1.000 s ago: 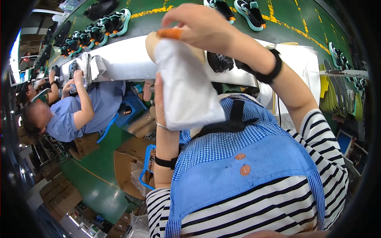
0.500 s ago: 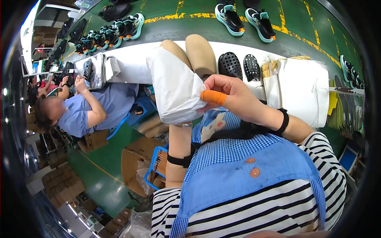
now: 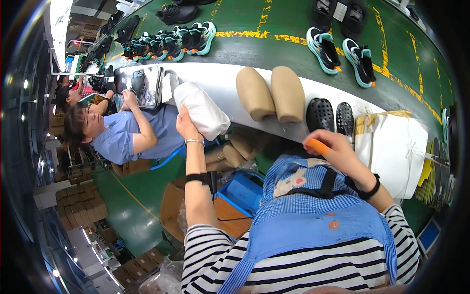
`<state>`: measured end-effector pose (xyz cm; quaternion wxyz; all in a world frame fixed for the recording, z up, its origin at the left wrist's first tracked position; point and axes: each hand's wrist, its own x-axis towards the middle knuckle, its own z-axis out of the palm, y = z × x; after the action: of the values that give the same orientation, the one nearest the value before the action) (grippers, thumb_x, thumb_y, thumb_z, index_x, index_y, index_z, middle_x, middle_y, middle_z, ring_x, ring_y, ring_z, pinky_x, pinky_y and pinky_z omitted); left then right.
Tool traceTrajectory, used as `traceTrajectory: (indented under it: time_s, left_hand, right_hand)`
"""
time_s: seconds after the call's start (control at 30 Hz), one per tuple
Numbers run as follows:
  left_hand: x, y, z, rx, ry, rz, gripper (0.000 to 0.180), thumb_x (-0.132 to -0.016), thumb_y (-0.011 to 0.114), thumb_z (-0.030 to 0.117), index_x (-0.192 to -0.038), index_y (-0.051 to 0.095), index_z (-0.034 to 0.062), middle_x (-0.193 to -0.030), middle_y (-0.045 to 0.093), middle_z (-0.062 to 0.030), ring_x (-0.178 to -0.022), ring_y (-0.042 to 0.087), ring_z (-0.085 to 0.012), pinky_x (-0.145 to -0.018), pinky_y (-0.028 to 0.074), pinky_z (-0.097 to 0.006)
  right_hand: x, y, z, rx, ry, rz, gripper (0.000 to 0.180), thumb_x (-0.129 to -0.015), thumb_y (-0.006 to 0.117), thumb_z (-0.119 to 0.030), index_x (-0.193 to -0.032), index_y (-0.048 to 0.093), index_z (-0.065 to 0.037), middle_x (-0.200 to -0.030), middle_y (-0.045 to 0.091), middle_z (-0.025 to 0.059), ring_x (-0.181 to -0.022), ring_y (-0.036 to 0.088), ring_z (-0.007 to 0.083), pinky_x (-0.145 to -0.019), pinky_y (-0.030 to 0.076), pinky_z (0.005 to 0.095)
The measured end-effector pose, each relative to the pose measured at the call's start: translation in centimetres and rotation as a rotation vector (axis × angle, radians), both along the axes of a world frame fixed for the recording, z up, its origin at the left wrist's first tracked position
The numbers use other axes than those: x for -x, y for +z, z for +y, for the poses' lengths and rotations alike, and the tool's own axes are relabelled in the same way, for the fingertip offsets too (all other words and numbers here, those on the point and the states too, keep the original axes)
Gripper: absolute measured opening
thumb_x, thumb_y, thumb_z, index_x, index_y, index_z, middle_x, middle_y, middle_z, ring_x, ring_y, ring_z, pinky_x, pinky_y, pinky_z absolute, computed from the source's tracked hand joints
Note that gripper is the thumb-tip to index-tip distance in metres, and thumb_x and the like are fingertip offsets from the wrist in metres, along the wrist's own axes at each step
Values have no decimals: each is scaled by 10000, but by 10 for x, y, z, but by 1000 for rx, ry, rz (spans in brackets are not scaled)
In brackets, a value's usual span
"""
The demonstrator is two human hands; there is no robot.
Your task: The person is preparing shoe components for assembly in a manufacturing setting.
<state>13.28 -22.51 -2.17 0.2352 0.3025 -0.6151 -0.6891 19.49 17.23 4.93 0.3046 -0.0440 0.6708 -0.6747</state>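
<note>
"Where was the white wrapped bundle (image 3: 201,110)?" asked the first.

"In the person's left hand (image 3: 189,125), at the near edge of the white bench (image 3: 225,93)," the second answered. "It sloped, its upper end toward the left. Whether it also rested on the bench could not be told."

"And how was it gripped?"

"The left hand was closed around its near side, thumb laid up along the wrapping. The other fingers were mostly hidden."

"What did the right hand (image 3: 335,151) do?"

"It hung in front of the apron (image 3: 313,210), fingers bent, an orange cover (image 3: 317,146) on one digit. Nothing showed in its grasp, but whether the fingertips met could not be told."

"What lay nearest to it?"

"Two black perforated shoes (image 3: 320,115), side by side on the bench just beyond it. Left of them stood a pair of tan foot forms (image 3: 288,93), between the shoes and the bundle. Right of them lay a white stack (image 3: 394,144) with brown paper along one side."

"Anyone near the bundle?"

"A co-worker in a blue shirt (image 3: 117,139) sat to the left, both hands up at the bench."
</note>
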Motion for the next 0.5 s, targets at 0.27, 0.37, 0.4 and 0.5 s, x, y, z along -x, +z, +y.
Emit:
traceTrajectory:
  time_s: [0.27,0.37,0.4,0.5]
  left_hand:
    - [126,-120,-69,-46,-336,-223,363,-830,670,275,-975,620,-53,-892,635,-50,-783,557,-103,-706,448,-241]
    - [153,-144,-81,149,-496,-371,450,-838,651,321,-1062,599,-66,-932,637,-56,-825,574,-122,-738,442,-239]
    - [160,-148,-88,281,-579,-455,541,-835,643,370,-1162,551,-52,-903,646,-76,-822,579,-139,-740,438,-241]
    - [167,-118,-82,575,-576,-571,621,-792,650,439,-1236,508,28,-1002,628,-139,-832,595,-209,-797,454,-306]
  right_hand:
    - [16,-23,-19,-287,-203,-120,108,-855,546,-11,-934,618,6,-848,636,58,-808,602,109,-725,473,231]
    - [29,-24,-34,-309,-234,-182,112,-856,537,-2,-934,615,10,-857,627,59,-800,595,104,-719,469,228]
    - [33,-22,-40,-301,-269,-204,113,-856,533,1,-935,614,12,-862,622,58,-794,591,101,-714,466,226]
    - [47,-20,-50,-350,-237,-151,118,-858,527,2,-940,612,11,-869,614,57,-788,584,99,-705,460,224]
